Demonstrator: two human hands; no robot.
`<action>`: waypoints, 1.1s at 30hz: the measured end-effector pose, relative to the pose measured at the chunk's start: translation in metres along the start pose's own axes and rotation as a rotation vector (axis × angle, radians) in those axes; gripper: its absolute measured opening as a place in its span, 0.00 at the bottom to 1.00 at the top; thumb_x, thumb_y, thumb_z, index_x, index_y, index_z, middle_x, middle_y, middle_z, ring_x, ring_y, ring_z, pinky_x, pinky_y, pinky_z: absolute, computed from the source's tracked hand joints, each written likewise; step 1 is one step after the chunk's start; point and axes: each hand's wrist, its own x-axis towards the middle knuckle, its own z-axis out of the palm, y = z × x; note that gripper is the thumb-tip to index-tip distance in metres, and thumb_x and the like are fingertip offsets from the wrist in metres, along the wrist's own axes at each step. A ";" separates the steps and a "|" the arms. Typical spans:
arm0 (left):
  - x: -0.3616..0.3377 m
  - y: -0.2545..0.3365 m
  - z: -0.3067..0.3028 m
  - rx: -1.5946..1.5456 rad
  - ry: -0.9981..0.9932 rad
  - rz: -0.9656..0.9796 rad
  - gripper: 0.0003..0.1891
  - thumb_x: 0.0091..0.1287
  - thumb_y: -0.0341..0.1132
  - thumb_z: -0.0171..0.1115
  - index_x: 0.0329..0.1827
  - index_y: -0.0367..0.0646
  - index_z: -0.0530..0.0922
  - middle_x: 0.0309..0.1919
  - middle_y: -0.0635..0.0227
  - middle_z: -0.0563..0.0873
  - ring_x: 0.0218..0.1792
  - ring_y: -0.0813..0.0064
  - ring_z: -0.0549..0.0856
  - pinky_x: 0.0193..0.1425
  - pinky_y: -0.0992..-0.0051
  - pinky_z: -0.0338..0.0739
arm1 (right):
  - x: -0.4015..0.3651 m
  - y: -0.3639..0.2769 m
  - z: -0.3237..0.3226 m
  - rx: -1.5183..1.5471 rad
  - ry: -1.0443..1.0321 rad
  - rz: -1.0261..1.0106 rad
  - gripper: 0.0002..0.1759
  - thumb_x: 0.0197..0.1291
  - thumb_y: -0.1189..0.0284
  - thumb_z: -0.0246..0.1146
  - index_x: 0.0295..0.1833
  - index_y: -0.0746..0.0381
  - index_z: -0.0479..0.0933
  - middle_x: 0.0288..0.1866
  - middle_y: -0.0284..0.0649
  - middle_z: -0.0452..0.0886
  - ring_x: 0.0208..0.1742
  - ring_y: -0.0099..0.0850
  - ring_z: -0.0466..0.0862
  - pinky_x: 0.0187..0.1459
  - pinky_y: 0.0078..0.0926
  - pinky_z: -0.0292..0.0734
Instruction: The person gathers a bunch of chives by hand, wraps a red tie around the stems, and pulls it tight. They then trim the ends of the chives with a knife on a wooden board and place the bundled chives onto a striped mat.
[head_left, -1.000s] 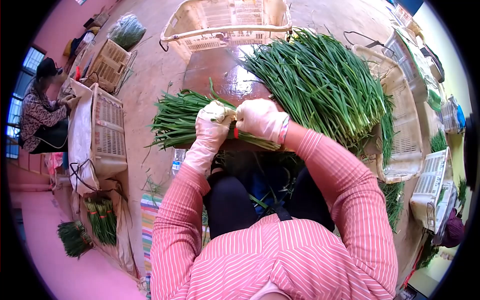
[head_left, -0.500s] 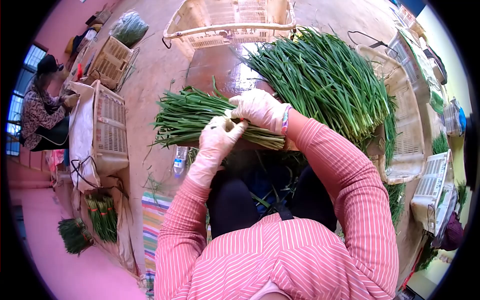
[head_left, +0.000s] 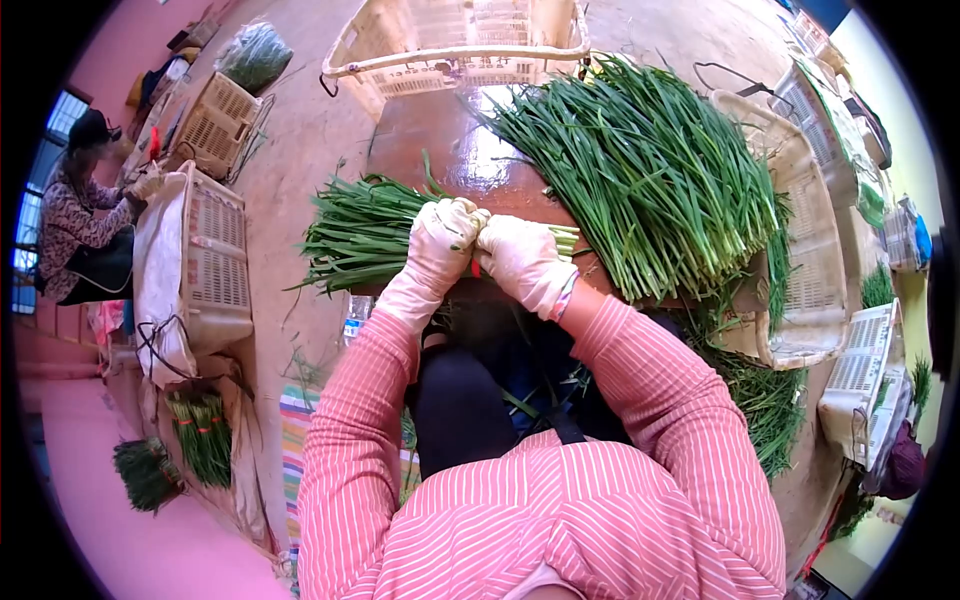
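A bunch of chives (head_left: 360, 232) lies across the near part of a brown board (head_left: 440, 135), leaves to the left and pale cut stems to the right. My left hand (head_left: 442, 243), in a white glove, is closed over the bunch near its middle. Right beside it, my gloved right hand (head_left: 525, 262) is closed around the stem end. A bit of red band (head_left: 476, 268) shows between the two hands; how far it goes round the stems is hidden. To the right, a large pile of loose chives (head_left: 650, 180) spreads over the board.
An upright plastic crate (head_left: 455, 72) stands beyond the board, another crate (head_left: 805, 250) at the right. A water bottle (head_left: 355, 318) is by the board's left edge. Banded bunches (head_left: 203, 435) lie at lower left. A co-worker (head_left: 85, 215) sits behind a crate (head_left: 218, 260) at left.
My right hand has come down from above the bunch to its stem end. My left hand has shifted up and right onto the bunch. The co-worker's hands have moved up.
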 end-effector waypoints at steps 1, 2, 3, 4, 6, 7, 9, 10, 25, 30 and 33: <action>0.001 -0.002 0.001 -0.015 -0.020 -0.003 0.08 0.52 0.30 0.67 0.36 0.46 0.81 0.31 0.66 0.84 0.35 0.63 0.83 0.39 0.66 0.78 | 0.007 -0.006 -0.023 0.037 -0.219 0.092 0.08 0.55 0.63 0.65 0.32 0.56 0.81 0.34 0.44 0.81 0.37 0.46 0.82 0.39 0.41 0.77; 0.000 -0.004 0.001 -0.033 -0.045 -0.008 0.12 0.52 0.31 0.69 0.40 0.46 0.83 0.33 0.66 0.85 0.37 0.63 0.84 0.41 0.66 0.79 | 0.014 -0.011 -0.048 0.077 -0.443 0.186 0.10 0.57 0.61 0.64 0.31 0.56 0.81 0.34 0.44 0.82 0.38 0.46 0.82 0.39 0.41 0.77; -0.003 -0.009 -0.001 -0.193 0.074 -0.046 0.16 0.52 0.30 0.70 0.45 0.45 0.83 0.37 0.65 0.85 0.39 0.64 0.83 0.47 0.68 0.78 | 0.017 -0.004 -0.051 0.001 -0.330 0.072 0.12 0.60 0.59 0.62 0.32 0.56 0.82 0.34 0.43 0.82 0.38 0.45 0.82 0.38 0.40 0.77; -0.004 -0.006 -0.011 -0.205 0.091 -0.198 0.14 0.55 0.29 0.71 0.45 0.43 0.82 0.39 0.64 0.85 0.39 0.66 0.83 0.49 0.69 0.78 | 0.021 0.003 -0.053 -0.055 -0.187 -0.071 0.13 0.61 0.59 0.61 0.40 0.55 0.83 0.36 0.44 0.83 0.42 0.43 0.83 0.42 0.37 0.77; -0.014 -0.007 -0.017 -0.296 0.134 -0.535 0.11 0.59 0.30 0.69 0.45 0.42 0.82 0.40 0.63 0.84 0.39 0.68 0.83 0.48 0.71 0.77 | 0.037 0.015 -0.038 0.080 -0.039 -0.317 0.17 0.58 0.57 0.63 0.45 0.58 0.82 0.43 0.49 0.83 0.46 0.43 0.83 0.46 0.37 0.77; -0.018 -0.006 -0.024 -0.275 0.138 -0.587 0.07 0.64 0.31 0.66 0.43 0.41 0.81 0.39 0.65 0.85 0.39 0.74 0.82 0.48 0.75 0.76 | 0.041 0.014 -0.030 0.371 -0.093 -0.135 0.20 0.58 0.56 0.63 0.47 0.61 0.81 0.40 0.50 0.83 0.45 0.44 0.83 0.47 0.37 0.76; -0.026 0.002 -0.021 -0.697 0.133 -0.823 0.06 0.67 0.33 0.64 0.41 0.41 0.80 0.35 0.68 0.85 0.36 0.80 0.81 0.44 0.77 0.76 | 0.050 0.016 -0.026 0.171 -0.207 -0.226 0.21 0.58 0.56 0.62 0.47 0.63 0.80 0.36 0.47 0.83 0.42 0.44 0.83 0.45 0.38 0.77; -0.025 0.012 -0.024 -0.860 0.121 -0.841 0.06 0.68 0.34 0.64 0.40 0.41 0.80 0.33 0.70 0.85 0.35 0.81 0.80 0.43 0.78 0.76 | 0.053 0.013 -0.030 0.014 -0.248 -0.267 0.21 0.57 0.57 0.63 0.47 0.63 0.80 0.36 0.46 0.84 0.41 0.43 0.83 0.44 0.38 0.77; -0.025 0.020 -0.018 -0.832 -0.352 -1.105 0.11 0.62 0.38 0.70 0.36 0.43 0.77 0.24 0.78 0.79 0.21 0.88 0.71 0.23 0.83 0.66 | 0.100 0.023 -0.018 -0.076 -0.959 0.195 0.26 0.47 0.55 0.68 0.47 0.64 0.83 0.44 0.46 0.86 0.44 0.40 0.85 0.46 0.36 0.78; -0.016 0.002 -0.027 -0.935 -0.505 -1.191 0.16 0.65 0.48 0.66 0.33 0.46 0.74 0.21 0.79 0.76 0.16 0.88 0.72 0.18 0.86 0.62 | 0.087 0.023 -0.021 -0.096 -0.824 0.231 0.30 0.47 0.49 0.70 0.48 0.62 0.83 0.45 0.48 0.85 0.49 0.42 0.84 0.49 0.38 0.78; -0.015 0.001 -0.021 -0.904 -0.502 -1.194 0.14 0.64 0.44 0.68 0.31 0.46 0.74 0.21 0.76 0.77 0.15 0.86 0.70 0.19 0.84 0.63 | 0.072 0.013 -0.039 -0.152 -0.623 0.287 0.32 0.47 0.51 0.71 0.52 0.64 0.82 0.53 0.50 0.83 0.56 0.41 0.83 0.55 0.37 0.78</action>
